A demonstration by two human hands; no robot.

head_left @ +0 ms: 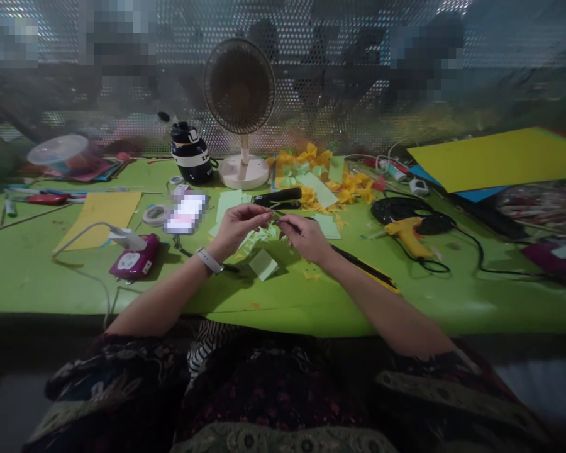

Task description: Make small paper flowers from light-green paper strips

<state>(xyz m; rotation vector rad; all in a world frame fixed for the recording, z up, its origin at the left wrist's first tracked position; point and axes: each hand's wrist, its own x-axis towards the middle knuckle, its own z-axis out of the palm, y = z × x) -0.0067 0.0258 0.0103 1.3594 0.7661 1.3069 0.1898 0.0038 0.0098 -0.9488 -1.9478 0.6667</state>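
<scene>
My left hand [238,225], with a white watch on the wrist, is pinched shut around a thin stick or wire and a bit of pale green paper [270,234] above the green table [38,277]. My right hand [305,236] is closed too, its fingers pinching the same thin piece from the right. The two hands meet fingertip to fingertip. A small pale green paper square [263,264] lies on the table just below them. What exactly is pinched is too small to make out.
A desk fan [239,107] stands behind the hands, with yellow paper flowers [344,182] and green scraps beside it. A yellow glue gun [408,236] with black cord lies right. A magenta device [134,259], tape roll [155,215], bottle [191,154] and yellow sheets [500,157] sit around.
</scene>
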